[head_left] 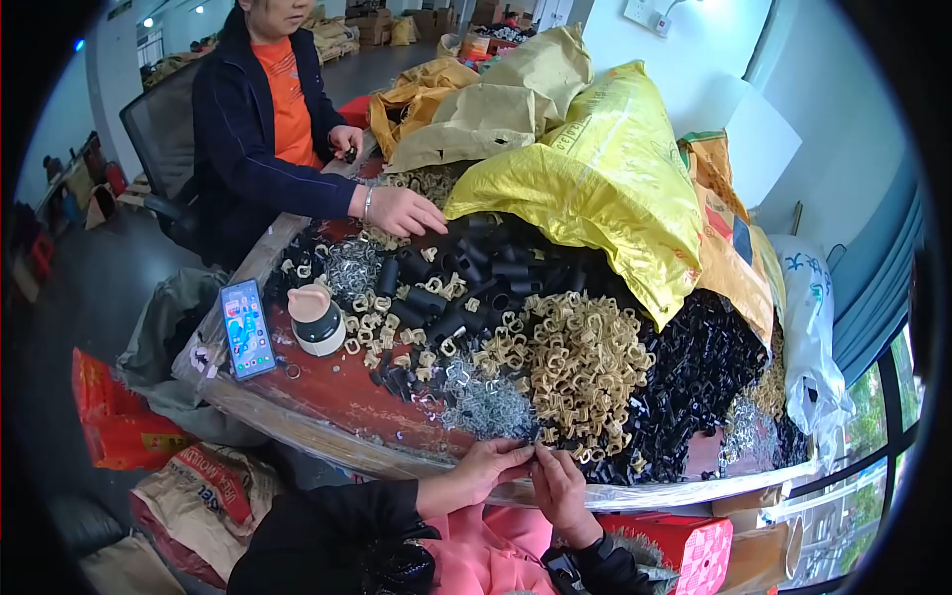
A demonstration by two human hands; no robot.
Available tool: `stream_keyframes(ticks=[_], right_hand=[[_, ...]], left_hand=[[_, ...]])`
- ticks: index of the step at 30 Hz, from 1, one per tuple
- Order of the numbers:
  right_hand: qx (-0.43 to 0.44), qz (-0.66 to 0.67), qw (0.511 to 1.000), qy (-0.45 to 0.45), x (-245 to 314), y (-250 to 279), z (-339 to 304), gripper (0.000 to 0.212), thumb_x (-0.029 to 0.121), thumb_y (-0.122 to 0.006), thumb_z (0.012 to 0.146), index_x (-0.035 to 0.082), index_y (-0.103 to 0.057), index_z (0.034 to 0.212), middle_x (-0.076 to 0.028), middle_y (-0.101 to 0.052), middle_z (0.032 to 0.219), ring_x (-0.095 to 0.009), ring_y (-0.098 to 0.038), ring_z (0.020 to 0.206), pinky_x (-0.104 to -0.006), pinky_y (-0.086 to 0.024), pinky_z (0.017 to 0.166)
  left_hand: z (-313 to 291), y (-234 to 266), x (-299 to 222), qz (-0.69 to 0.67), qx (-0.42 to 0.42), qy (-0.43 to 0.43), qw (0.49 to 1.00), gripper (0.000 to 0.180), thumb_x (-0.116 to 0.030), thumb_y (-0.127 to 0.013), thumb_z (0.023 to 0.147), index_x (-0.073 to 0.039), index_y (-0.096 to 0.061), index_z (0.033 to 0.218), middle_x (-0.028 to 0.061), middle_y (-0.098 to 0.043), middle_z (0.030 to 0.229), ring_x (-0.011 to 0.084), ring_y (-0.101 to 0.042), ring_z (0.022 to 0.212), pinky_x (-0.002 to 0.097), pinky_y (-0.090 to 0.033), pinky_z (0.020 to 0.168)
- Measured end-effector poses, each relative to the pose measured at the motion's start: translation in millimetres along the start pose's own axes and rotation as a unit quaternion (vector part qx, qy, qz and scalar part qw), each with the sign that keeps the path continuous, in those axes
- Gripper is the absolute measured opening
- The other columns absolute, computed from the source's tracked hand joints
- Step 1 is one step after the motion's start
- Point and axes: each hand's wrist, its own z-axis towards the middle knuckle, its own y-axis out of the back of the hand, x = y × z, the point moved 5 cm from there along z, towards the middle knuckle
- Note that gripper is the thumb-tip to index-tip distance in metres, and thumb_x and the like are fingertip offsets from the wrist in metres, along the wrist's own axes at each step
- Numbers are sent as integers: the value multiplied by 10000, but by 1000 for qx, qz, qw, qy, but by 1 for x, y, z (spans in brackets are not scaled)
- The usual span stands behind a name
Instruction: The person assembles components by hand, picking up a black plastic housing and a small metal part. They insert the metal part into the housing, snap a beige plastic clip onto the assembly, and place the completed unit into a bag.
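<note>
At the table's near edge my left hand and my right hand meet, fingertips pinched together. Something small and dark seems to sit between them, too small to name. Just beyond my fingers lies a heap of small silvery metal clips. To its right rises a big pile of tan ring-shaped plastic pieces, and right of that spreads a mass of small black plastic parts. Behind the metal clips lie black tube-shaped pieces mixed with tan ones.
Across the table a co-worker's hand reaches toward the parts; their other hand holds a small dark piece. A phone and a lidded jar stand on the red tabletop. A yellow sack leans over the piles. Sacks lie below left.
</note>
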Motion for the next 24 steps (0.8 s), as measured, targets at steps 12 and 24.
stream_keyframes(ticks=[12,24], right_hand=[[1,269,937,-223,-14,-16,-2,239,89,-649,681,15,-549,885,-71,-495,568,-174,-483,478,-237,-408,471],[50,101,985,129,21,-13,69,286,150,-666,641,30,-560,878,-41,-468,572,-182,-472,471,-296,-380,433]], left_hand=[[-12,4,-8,38,35,45,998,229,-204,-523,821,-39,-537,978,14,-545,900,94,-530,817,234,-462,739],[-39,21,-56,100,84,-11,991,237,-232,-486,844,-17,-532,933,2,-535,794,62,-529,711,198,-465,653]])
